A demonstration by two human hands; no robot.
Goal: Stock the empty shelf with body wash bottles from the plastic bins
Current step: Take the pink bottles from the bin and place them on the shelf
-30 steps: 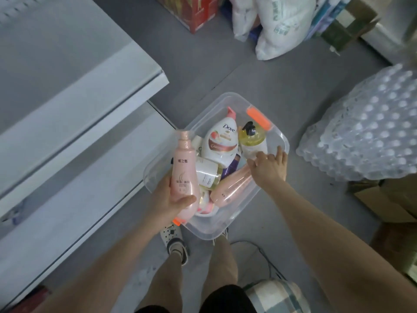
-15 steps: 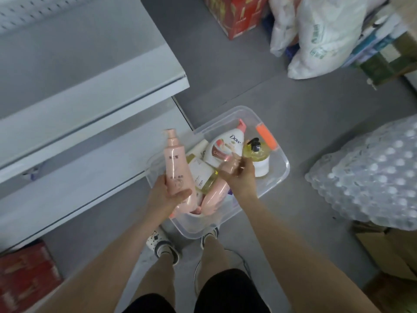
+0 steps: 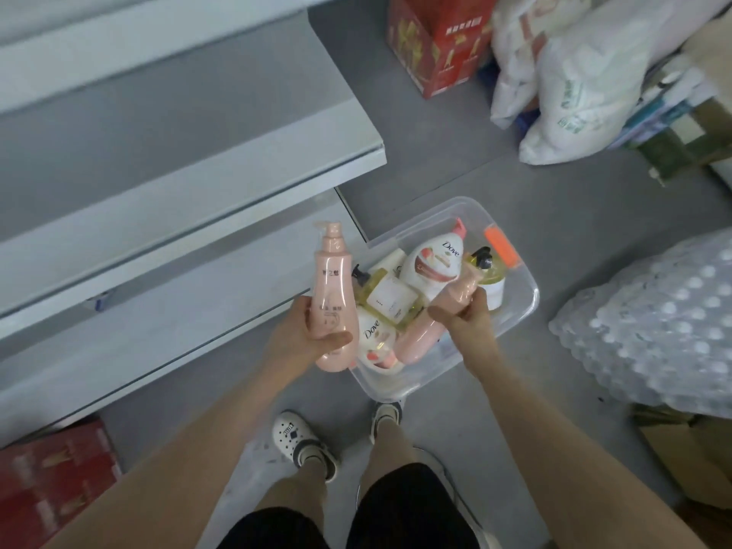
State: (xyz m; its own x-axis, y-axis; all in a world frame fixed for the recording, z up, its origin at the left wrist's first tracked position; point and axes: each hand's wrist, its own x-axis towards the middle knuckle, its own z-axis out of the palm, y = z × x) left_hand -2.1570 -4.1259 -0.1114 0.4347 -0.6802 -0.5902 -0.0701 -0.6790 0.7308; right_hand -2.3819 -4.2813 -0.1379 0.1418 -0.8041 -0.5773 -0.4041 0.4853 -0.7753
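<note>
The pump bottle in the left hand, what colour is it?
The pump bottle is pale pink, pump included; the head view shows it.

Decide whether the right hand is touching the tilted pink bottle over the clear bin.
Touching. The head view shows the right hand with thumb and fingers curled round the upper part of the tilted pink bottle, over the clear bin.

You see two pink pump bottles (image 3: 330,299), two white Dove bottles (image 3: 435,263), two yellow bottles (image 3: 390,301), one clear bin (image 3: 519,311) and two red cartons (image 3: 435,53).
</note>
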